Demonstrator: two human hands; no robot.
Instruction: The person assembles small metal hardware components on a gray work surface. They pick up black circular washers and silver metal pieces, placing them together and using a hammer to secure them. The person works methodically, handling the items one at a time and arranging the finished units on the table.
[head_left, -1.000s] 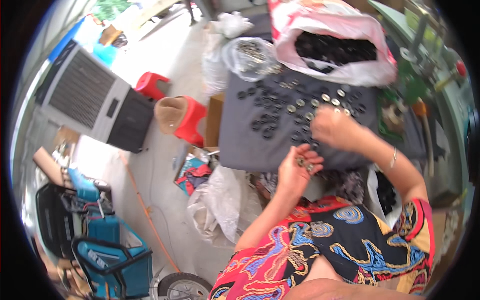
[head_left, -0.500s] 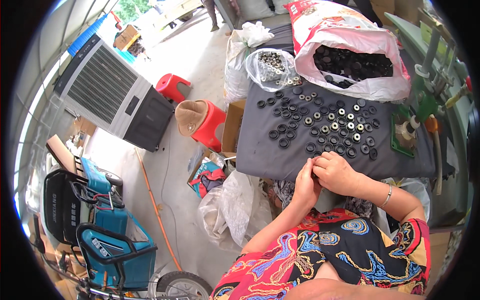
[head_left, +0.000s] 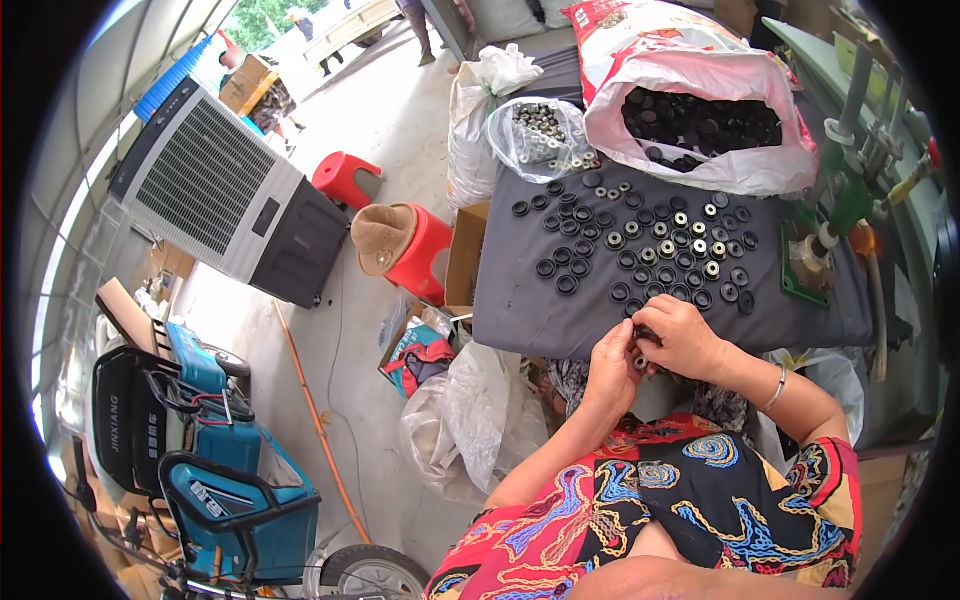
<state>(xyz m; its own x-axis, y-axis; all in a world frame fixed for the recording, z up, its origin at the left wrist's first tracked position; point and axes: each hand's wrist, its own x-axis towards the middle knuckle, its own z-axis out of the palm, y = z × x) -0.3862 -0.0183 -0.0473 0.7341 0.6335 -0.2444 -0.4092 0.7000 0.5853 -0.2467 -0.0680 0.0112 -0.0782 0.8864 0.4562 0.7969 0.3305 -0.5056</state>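
At the near edge of the grey table, my left hand [head_left: 611, 372] and my right hand [head_left: 684, 338] meet, fingers closed. A small silver ring [head_left: 641, 363] shows at my left fingers. My right fingers pinch a dark round piece [head_left: 646, 334], partly hidden by them. Just beyond lie many loose black rings [head_left: 567, 285] in rough rows. Several of them have a silver ring [head_left: 667, 248] seated in the middle. A clear plastic bag [head_left: 506, 150] of silver rings stands at the back left, beside a big open white-and-red sack [head_left: 607, 140] full of black pieces.
A green hand press [head_left: 806, 290] stands on the table's right side. Left of the table are a cardboard box [head_left: 467, 250], a red stool [head_left: 430, 262] with a hat on it, and clear plastic bags [head_left: 470, 420]. Farther left stand an air cooler [head_left: 215, 180] and a blue tricycle [head_left: 240, 510].
My right hand has lifted and turned slightly, and the silver ring now shows between my hands. One black ring near my right hand is no longer seen on the table.
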